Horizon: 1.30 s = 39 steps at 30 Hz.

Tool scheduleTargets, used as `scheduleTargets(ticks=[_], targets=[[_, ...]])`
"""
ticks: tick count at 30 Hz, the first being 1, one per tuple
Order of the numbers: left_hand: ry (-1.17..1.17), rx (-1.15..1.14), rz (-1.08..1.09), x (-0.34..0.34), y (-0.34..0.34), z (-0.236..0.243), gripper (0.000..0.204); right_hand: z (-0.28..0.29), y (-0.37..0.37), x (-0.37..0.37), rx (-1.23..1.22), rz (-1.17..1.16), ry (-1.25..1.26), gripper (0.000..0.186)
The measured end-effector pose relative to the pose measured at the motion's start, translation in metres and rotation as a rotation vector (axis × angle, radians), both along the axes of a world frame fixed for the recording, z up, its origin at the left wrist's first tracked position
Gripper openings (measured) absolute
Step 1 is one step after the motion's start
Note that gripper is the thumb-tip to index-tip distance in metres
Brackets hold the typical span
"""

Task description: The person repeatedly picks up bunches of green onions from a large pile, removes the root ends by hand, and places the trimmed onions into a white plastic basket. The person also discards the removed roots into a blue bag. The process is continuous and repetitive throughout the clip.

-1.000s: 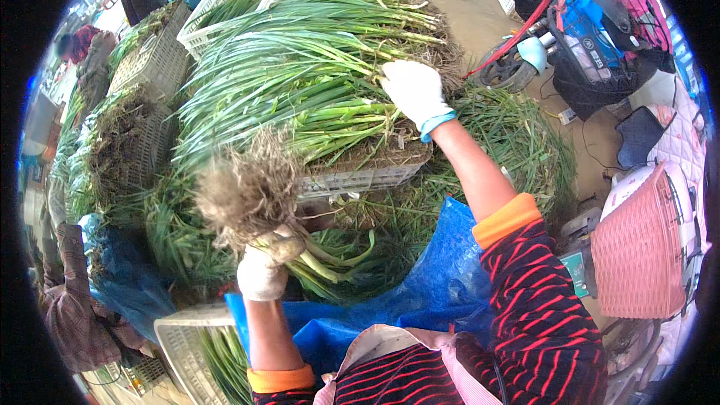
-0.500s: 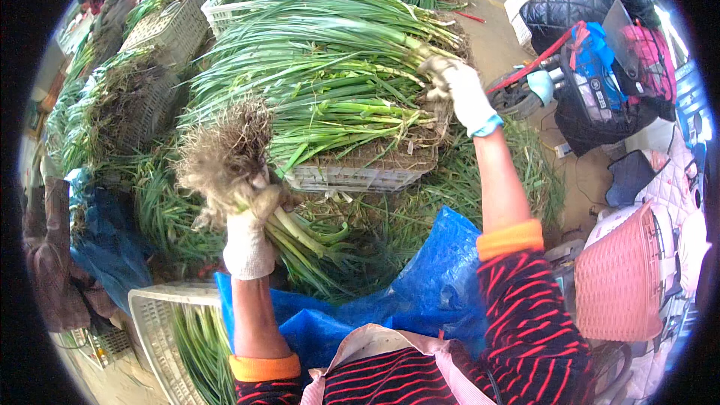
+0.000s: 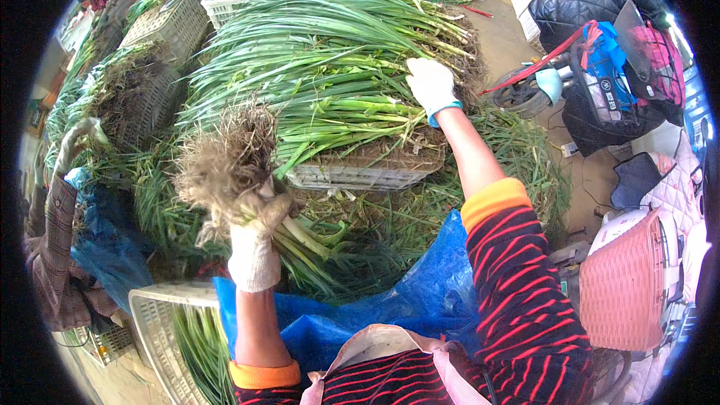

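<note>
My left hand (image 3: 255, 244), in a soiled white glove, is closed around a bunch of green onions (image 3: 300, 238). Their tangled, muddy roots (image 3: 232, 154) point up and away from me, while the leaves hang toward the lower right. My right hand (image 3: 433, 86), in a white glove with a blue cuff, rests over the stalks near the root end of a big heap of green onions (image 3: 315, 52). Its fingers are mostly hidden under the back of the hand. The heap lies on a white plastic crate (image 3: 360, 178).
Blue plastic sheeting (image 3: 420, 277) covers my lap. A crate rim (image 3: 161, 296) with more green onions stands at lower left. Further crates (image 3: 176, 26) line the left, where another person's plaid sleeve (image 3: 60, 217) shows. On the right are a pink basket (image 3: 622, 281) and bags (image 3: 611, 90).
My right hand has shifted left and slightly toward me over the heap, away from the root ends. The left hand keeps its bunch almost in place. At left, the other person's arm has risen.
</note>
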<state>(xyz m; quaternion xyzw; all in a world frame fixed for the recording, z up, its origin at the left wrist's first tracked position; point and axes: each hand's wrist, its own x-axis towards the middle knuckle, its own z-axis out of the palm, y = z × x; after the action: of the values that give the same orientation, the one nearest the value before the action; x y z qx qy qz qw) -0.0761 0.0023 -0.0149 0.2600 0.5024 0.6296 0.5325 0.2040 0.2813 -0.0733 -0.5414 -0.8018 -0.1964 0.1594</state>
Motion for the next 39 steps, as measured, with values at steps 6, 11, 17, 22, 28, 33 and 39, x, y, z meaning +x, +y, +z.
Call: scheduleTargets(ticks=[6,11,17,22,28,33,39], targets=[[0.023,0.055,0.058,-0.004,0.006,0.006,0.036,0.042,-0.014,-0.023,-0.165,0.175,-0.01,0.016],[0.014,0.013,0.119,-0.004,0.01,0.006,0.035,0.11,-0.041,-0.012,-0.517,0.309,0.282,0.042],[-0.155,0.089,0.106,-0.003,0.014,0.014,0.029,0.126,-0.069,0.014,-0.446,0.095,0.289,0.03],[-0.198,0.059,-0.054,-0.017,0.009,0.009,0.038,0.114,-0.184,-0.044,-0.968,0.29,1.005,0.032],[-0.303,0.131,-0.09,-0.013,0.008,0.016,0.043,0.105,-0.248,-0.054,-1.36,0.282,1.111,0.032],[-0.088,0.268,-0.082,0.009,0.011,0.026,0.041,0.091,-0.238,-0.079,-1.14,0.451,1.269,0.04],[0.005,0.156,-0.139,0.024,0.006,0.027,0.026,0.079,-0.237,-0.089,-1.206,0.194,1.831,0.022]])
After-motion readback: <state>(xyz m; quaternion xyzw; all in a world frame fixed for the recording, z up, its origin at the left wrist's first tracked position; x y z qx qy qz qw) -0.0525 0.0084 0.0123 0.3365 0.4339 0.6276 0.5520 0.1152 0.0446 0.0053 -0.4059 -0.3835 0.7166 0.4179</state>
